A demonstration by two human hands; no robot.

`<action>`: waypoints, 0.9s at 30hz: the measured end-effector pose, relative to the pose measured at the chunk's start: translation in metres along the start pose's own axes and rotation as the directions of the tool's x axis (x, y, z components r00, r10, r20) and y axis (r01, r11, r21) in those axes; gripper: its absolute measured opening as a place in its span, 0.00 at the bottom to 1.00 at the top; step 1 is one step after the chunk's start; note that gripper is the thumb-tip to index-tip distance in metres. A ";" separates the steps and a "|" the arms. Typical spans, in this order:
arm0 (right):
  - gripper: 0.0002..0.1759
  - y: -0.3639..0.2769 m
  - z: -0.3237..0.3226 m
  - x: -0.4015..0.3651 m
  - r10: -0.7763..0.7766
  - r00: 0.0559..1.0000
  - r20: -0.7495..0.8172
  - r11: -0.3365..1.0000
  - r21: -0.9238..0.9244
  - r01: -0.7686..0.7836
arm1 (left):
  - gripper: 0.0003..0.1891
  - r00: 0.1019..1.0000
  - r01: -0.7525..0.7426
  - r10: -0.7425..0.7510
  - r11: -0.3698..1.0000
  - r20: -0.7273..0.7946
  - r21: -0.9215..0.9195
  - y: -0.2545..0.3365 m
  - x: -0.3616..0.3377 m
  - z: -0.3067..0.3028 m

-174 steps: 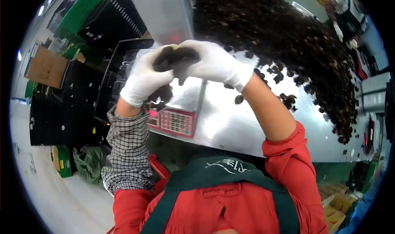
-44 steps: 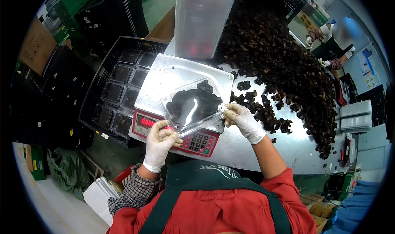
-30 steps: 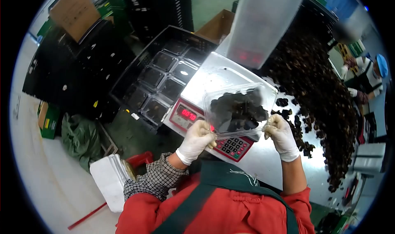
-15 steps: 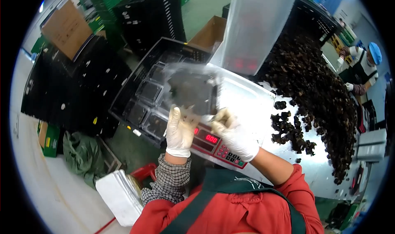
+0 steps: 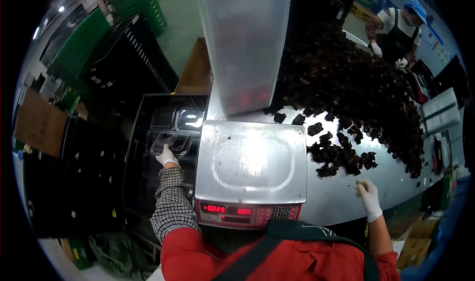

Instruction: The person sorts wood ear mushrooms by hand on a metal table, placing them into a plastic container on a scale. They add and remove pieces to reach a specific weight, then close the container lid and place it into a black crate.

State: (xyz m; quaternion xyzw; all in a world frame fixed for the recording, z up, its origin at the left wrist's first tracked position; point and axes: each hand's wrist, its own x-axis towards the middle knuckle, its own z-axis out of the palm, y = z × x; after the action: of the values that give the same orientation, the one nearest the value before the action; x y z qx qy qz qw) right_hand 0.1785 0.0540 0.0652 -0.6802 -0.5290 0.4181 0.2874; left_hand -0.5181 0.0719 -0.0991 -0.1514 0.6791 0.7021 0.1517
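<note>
My left hand [image 5: 167, 156], in a white glove, grips the near edge of a clear plastic box [image 5: 173, 141] with dark contents, over the black crate [image 5: 136, 147] on the left. Other clear boxes [image 5: 190, 119] lie in that crate. My right hand [image 5: 367, 197], also gloved, is over the metal table's near edge with its fingers curled; whether anything is between them is too small to tell. Between my hands stands a scale with a bare metal plate [image 5: 252, 157] and a lit red display [image 5: 227, 210].
A tall stack of clear containers [image 5: 247, 48] stands behind the scale. Dark fungus-like pieces [image 5: 341, 83] are heaped on the metal table [image 5: 316, 202]. A co-worker [image 5: 401, 29] stands at the far right. Black crates [image 5: 128, 58] and a cardboard box [image 5: 195, 68] are at the back left.
My left hand has carried the clear box left, down to the black crate. My right hand has let go of it and moved far right. The view has shifted, and the scale's plate is now uncovered.
</note>
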 end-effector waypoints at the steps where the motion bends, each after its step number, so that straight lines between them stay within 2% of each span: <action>1: 0.12 0.023 -0.017 -0.007 0.043 0.998 -0.043 0.999 -0.030 -0.044 | 0.29 1.000 0.015 -0.015 1.000 0.000 -0.002 -0.014 0.016 0.017; 2: 0.12 0.043 -0.032 -0.014 0.097 0.992 -0.084 0.995 -0.028 -0.100 | 0.30 0.982 0.123 -0.119 0.992 0.148 -0.015 -0.022 0.025 0.031; 3: 0.12 0.055 -0.038 -0.018 0.150 0.981 -0.122 0.988 -0.026 -0.154 | 0.27 0.917 0.187 -0.213 0.976 0.338 0.108 -0.021 0.026 0.040; 5: 0.12 0.058 -0.040 -0.024 0.210 0.969 -0.128 0.973 -0.069 -0.220 | 0.24 0.855 0.187 -0.365 0.879 0.368 0.438 -0.021 0.029 0.061; 6: 0.12 0.057 -0.041 -0.025 0.243 0.961 -0.131 0.963 -0.090 -0.255 | 0.22 0.736 0.110 -0.388 0.877 0.555 0.468 -0.027 0.038 0.065; 7: 0.12 0.061 -0.038 -0.024 0.219 0.970 -0.104 0.966 -0.119 -0.231 | 0.25 0.640 0.073 -0.407 0.876 0.652 0.476 -0.033 0.047 0.067; 9: 0.11 0.077 -0.030 -0.021 0.182 0.982 -0.055 0.967 -0.171 -0.189 | 0.28 0.558 -0.109 -0.320 0.887 0.766 0.450 -0.037 0.057 0.076; 10: 0.12 0.071 -0.021 -0.020 0.176 0.984 -0.030 0.964 -0.197 -0.179 | 0.22 0.552 -0.457 -0.204 0.737 0.809 0.498 -0.030 0.072 0.084; 11: 0.10 0.053 -0.007 -0.020 0.178 0.984 0.011 0.969 -0.176 -0.173 | 0.16 0.540 -0.730 0.020 0.508 0.841 0.457 -0.019 0.079 0.088; 12: 0.10 0.057 -0.006 -0.018 0.123 0.989 0.082 0.914 -0.398 -0.081 | 0.14 0.250 -0.968 0.101 0.015 0.963 0.250 0.011 0.081 0.098; 13: 0.10 0.061 0.004 -0.017 0.140 0.983 0.118 0.941 -0.326 -0.094 | 0.12 -0.066 -0.855 0.172 -0.517 0.983 0.033 0.041 0.080 0.107; 14: 0.10 0.059 0.009 -0.016 0.149 0.973 0.177 0.907 -0.417 -0.063 | 0.14 -0.161 -0.842 0.385 -0.534 0.909 0.077 0.069 0.078 0.121; 15: 0.13 0.064 0.019 -0.017 0.197 0.965 0.175 0.903 -0.415 -0.109 | 0.15 -0.246 -0.838 0.575 -0.530 0.780 0.126 0.098 0.074 0.134; 16: 0.13 0.053 0.029 -0.021 0.158 0.977 0.142 0.877 -0.474 -0.073 | 0.17 0.227 -0.919 0.677 0.386 0.700 -0.076 0.153 -0.040 0.136; 17: 0.13 0.044 0.038 -0.022 0.111 0.987 0.119 0.847 -0.531 -0.031 | 0.20 0.084 -0.939 0.767 0.274 0.637 -0.207 0.190 -0.069 0.140; 18: 0.13 0.045 0.043 -0.021 0.112 0.991 0.069 0.825 -0.563 -0.054 | 0.21 0.019 -0.941 0.835 0.201 0.551 -0.271 0.223 -0.137 0.137; 19: 0.13 0.050 0.046 -0.019 0.107 0.994 0.020 0.802 -0.592 -0.074 | 0.21 -0.151 -0.936 0.873 0.025 0.463 -0.352 0.250 -0.187 0.137; 20: 0.13 0.052 0.049 -0.019 0.082 0.997 0.000 0.805 -0.589 -0.066 | 0.22 -0.363 -0.908 0.830 -0.213 0.424 -0.360 0.280 -0.214 0.137; 21: 0.13 0.055 0.049 -0.020 0.059 0.998 -0.020 0.807 -0.587 -0.060 | 0.22 -0.475 -0.870 0.780 -0.347 0.406 -0.352 0.305 -0.240 0.139; 22: 0.13 0.058 0.049 -0.023 0.037 0.998 -0.041 0.807 -0.587 -0.054 | 0.22 -0.523 -0.851 0.731 -0.420 0.438 -0.315 0.329 -0.264 0.146; 23: 0.13 0.065 0.050 -0.025 -0.047 0.997 -0.061 0.815 -0.579 0.003 | 0.23 -0.557 -0.828 0.668 -0.491 0.494 -0.270 0.353 -0.288 0.156; 24: 0.12 0.075 0.051 -0.026 -0.130 0.988 -0.079 0.817 -0.573 0.062 | 0.23 -0.549 -0.810 0.581 -0.548 0.601 -0.211 0.376 -0.309 0.172; 27: 0.11 0.097 0.053 -0.027 -0.314 0.943 -0.109 0.802 -0.562 0.202 | 0.23 -0.430 -0.716 0.279 -0.685 0.858 -0.136 0.412 -0.353 0.210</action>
State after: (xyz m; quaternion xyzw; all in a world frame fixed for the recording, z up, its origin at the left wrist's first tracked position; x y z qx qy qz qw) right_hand 0.1765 -0.0015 -0.0346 -0.6925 -0.6827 0.1381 0.1879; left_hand -0.3715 0.2662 0.4294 0.7439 0.5994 0.0808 -0.2842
